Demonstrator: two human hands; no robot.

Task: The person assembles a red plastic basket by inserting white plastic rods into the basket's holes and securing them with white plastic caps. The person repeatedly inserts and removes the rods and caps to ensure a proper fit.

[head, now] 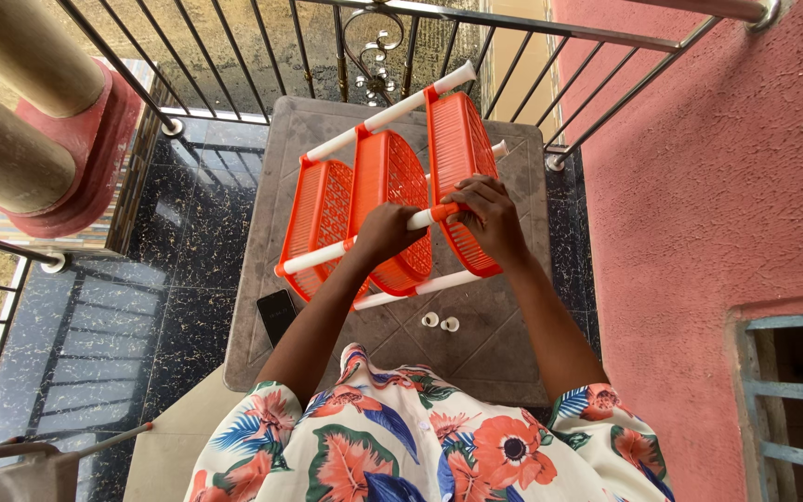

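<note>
together, left hand (385, 231) and right hand (483, 216) grip the orange rack's (388, 177) white tube (364, 237).

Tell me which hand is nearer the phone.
Left. The left hand grips the rack's white tube just above the phone; the right hand is farther, on the rack's right side.

We are looking down at a grey stone table (504, 344) standing on a dark speckled tile floor (178, 260). A metal railing (234, 56) is casting barred shadows in bright sunlight, and a rough pink wall (727, 167) is rising alongside.
</note>
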